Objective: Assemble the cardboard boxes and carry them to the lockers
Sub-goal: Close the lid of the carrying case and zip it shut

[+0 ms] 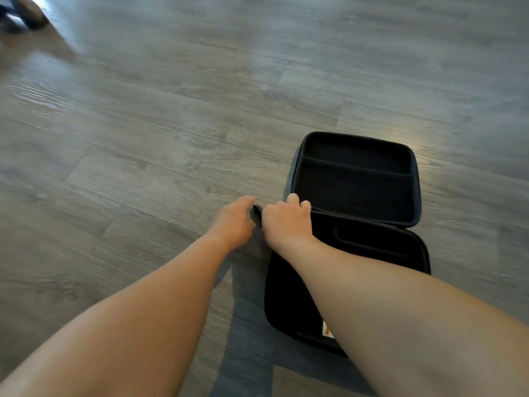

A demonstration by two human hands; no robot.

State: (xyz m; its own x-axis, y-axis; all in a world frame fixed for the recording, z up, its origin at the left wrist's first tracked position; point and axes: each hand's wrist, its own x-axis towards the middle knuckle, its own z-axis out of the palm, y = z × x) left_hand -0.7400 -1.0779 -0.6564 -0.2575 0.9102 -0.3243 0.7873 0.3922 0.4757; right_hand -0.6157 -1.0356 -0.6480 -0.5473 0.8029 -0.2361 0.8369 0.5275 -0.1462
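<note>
Both hands (233, 222) (286, 222) apparently pinch one dark strap (255, 212) beside one open black case (357, 179).

Two bare hands are in view: the left hand (233, 222) and the right hand (286, 222). Between them sits one small dark object (255, 214), too blurred to identify. One black zip case (355, 179) lies opened on the floor (171, 124), showing two halves. One blurred dark shape (24, 12) fills the top left corner.
</note>
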